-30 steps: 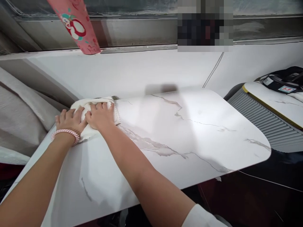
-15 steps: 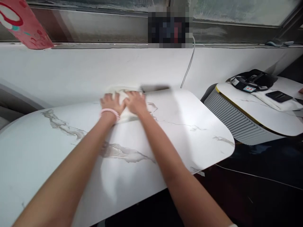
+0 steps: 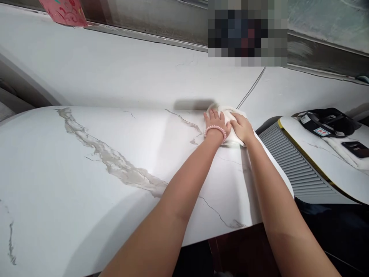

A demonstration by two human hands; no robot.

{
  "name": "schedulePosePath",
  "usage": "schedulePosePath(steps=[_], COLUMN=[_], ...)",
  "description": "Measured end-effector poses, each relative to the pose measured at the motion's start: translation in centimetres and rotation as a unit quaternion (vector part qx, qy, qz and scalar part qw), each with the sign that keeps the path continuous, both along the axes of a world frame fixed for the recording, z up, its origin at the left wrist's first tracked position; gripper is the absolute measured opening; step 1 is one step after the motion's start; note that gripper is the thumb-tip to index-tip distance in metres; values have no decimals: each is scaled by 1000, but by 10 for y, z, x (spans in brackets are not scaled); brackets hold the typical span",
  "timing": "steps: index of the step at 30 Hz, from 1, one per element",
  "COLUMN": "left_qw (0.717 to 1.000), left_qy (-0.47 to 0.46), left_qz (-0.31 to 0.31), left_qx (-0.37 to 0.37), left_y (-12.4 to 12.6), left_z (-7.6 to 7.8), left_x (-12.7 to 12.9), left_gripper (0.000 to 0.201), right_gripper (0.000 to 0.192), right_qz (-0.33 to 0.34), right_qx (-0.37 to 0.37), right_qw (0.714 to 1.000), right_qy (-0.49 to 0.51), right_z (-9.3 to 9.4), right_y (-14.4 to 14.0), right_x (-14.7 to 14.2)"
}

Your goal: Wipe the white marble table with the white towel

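Wipe pass in hand: both hands flat on a small white folded cloth (image 3: 235,129), pressed onto the white grey-veined marble-look desk (image 3: 115,161) at its far right corner. Left hand (image 3: 216,123), pink bead bracelet (image 3: 215,130) on the wrist, has fingers spread on the cloth's left part; right hand (image 3: 241,127) lies palm-down on its right part — neither grips, both press. Cloth sits just beside the white wall (image 3: 129,73) and close to the desk's rounded right edge. Judgement: this run has no room further right or back, so the next move calls for reversing — drawing the cloth left or towards the person, where the desk is bare. Watch the thin grey cable (image 3: 253,86) on the wall just behind the cloth. A second rounded white top with grey ribbed side (image 3: 291,165) stands near, across a gap.
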State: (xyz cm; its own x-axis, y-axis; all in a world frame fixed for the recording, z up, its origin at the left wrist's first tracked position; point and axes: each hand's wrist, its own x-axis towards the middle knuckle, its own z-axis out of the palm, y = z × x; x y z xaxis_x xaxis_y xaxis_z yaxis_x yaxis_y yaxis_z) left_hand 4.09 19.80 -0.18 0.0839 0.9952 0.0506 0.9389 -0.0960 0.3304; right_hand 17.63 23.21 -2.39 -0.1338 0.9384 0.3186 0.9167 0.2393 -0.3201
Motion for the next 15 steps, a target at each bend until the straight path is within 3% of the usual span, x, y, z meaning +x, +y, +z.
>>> schedulePosePath(steps=[10,15], left_qw=[999,1000], left_qy=[-33,-15], left_qz=[-7,6], left_qx=[2,-1], left_y=[-9,-24], left_z=[-2,-1], left_x=[-10,-24], left_gripper=[66,64], right_gripper=[54,53], right_qz=[-41,-53], right_qx=[-7,-5], right_qw=[994,994], right_qy=[-99,-93], right_z=[9,8], right_y=[-17,-30], right_x=[-21,-38])
